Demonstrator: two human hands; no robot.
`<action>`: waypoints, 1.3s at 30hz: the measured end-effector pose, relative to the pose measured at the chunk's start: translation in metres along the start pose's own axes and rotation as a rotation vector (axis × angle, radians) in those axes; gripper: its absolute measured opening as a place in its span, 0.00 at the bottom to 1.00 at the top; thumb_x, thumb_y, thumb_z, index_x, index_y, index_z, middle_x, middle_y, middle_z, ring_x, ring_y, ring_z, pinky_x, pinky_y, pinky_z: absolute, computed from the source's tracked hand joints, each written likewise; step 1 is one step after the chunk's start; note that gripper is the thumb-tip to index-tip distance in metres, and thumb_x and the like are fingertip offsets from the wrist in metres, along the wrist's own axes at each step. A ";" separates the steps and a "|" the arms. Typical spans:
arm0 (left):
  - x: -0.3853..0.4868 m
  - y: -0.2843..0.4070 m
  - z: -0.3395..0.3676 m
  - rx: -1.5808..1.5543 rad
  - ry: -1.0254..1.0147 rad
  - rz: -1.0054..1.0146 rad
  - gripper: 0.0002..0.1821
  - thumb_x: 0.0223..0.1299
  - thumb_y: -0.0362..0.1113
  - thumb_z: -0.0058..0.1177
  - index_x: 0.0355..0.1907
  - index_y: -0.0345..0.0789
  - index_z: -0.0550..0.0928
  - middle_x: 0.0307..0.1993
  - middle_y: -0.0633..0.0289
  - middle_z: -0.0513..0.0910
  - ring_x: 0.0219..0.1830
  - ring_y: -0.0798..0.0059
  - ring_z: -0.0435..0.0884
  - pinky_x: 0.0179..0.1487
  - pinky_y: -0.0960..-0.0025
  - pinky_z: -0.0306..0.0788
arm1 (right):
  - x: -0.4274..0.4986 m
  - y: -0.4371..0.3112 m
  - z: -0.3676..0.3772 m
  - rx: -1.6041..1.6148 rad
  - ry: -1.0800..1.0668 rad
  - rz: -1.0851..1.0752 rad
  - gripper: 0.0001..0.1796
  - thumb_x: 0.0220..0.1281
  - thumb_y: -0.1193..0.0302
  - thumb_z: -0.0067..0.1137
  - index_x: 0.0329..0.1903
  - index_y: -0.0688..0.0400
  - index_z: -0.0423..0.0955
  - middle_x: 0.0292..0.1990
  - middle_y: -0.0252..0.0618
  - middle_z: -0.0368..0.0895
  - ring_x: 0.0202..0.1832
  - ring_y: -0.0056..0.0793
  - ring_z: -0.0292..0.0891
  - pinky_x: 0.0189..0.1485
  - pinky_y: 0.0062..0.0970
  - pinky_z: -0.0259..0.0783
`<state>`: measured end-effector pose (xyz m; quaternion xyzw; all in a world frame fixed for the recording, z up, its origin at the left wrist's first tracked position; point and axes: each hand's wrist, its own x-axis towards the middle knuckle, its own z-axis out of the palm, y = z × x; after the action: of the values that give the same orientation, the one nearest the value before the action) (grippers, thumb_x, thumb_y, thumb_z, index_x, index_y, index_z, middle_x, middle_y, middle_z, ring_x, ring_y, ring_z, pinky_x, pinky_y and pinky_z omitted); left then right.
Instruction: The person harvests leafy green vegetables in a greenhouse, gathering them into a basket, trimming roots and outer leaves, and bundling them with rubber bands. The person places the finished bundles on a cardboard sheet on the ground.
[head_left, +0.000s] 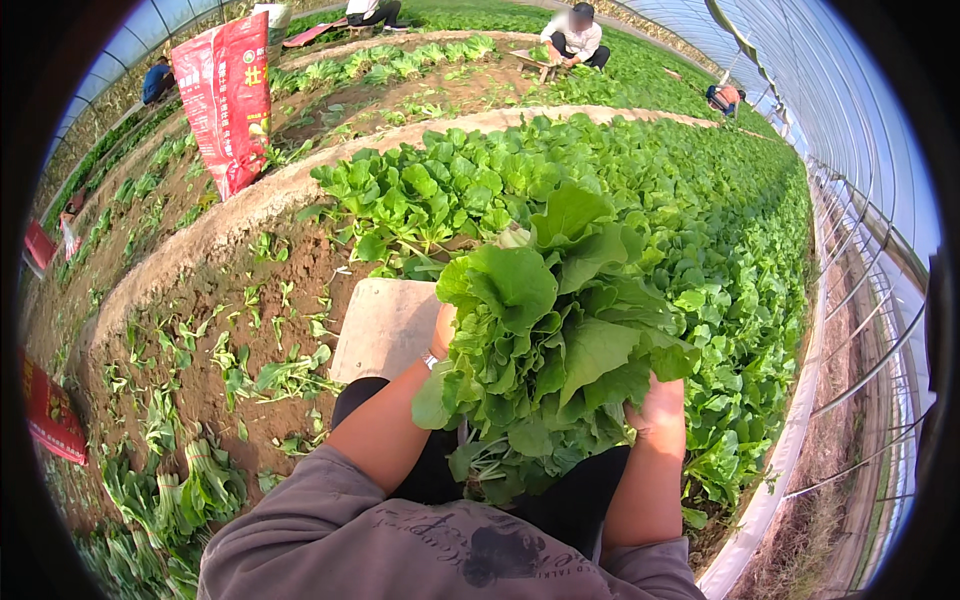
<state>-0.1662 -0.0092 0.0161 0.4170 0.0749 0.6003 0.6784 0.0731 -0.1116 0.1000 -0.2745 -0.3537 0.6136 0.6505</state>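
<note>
A large bunch of leafy greens (555, 322) is held up in front of my body, its broad leaves towards me. My left hand (444, 330) grips the bunch from its left side, mostly covered by the leaves. On the right side, my right hand (654, 405) is around the bunch too, its fingers partly hidden. Beyond my left wrist lies a pale flat board (386, 326). More greens with pale stems (491, 459) show low between my knees, under the bunch.
Uncut greens (735, 300) grow ahead and to the right. Tied bundles (184, 487) lie at lower left. A red printed sack (225, 105) stands by a soil ridge (292, 176). Another person (576, 41) squats farther off. Plastic greenhouse sheeting (892, 150) with hoops borders the right.
</note>
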 end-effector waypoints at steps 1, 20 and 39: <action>0.001 0.001 0.001 -0.124 0.006 -0.015 0.24 0.63 0.28 0.45 0.62 0.32 0.63 0.57 0.58 0.71 0.53 0.73 0.74 0.56 0.67 0.71 | 0.002 0.003 -0.004 0.034 -0.083 0.063 0.16 0.61 0.81 0.45 0.51 0.62 0.70 0.46 0.42 0.77 0.45 0.32 0.76 0.49 0.30 0.72; 0.051 0.009 -0.086 -0.583 0.405 0.164 0.21 0.60 0.44 0.50 0.53 0.36 0.73 0.48 0.58 0.77 0.47 0.65 0.76 0.50 0.60 0.70 | -0.010 0.088 -0.152 -1.544 -0.005 0.724 0.22 0.60 0.64 0.52 0.55 0.61 0.67 0.34 0.37 0.79 0.25 0.24 0.74 0.23 0.26 0.64; -0.553 0.246 -0.207 0.954 1.542 -1.760 0.28 0.45 0.54 0.60 0.49 0.43 0.80 0.51 0.66 0.79 0.51 0.73 0.79 0.50 0.67 0.73 | -0.019 0.116 -0.161 -1.468 -0.050 0.937 0.23 0.61 0.62 0.51 0.54 0.64 0.67 0.33 0.40 0.80 0.23 0.29 0.77 0.21 0.23 0.62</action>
<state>-0.6239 -0.4122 -0.1760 -0.0284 0.9101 -0.0531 0.4101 0.1313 -0.1066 -0.0908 -0.7281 -0.5247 0.4408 -0.0184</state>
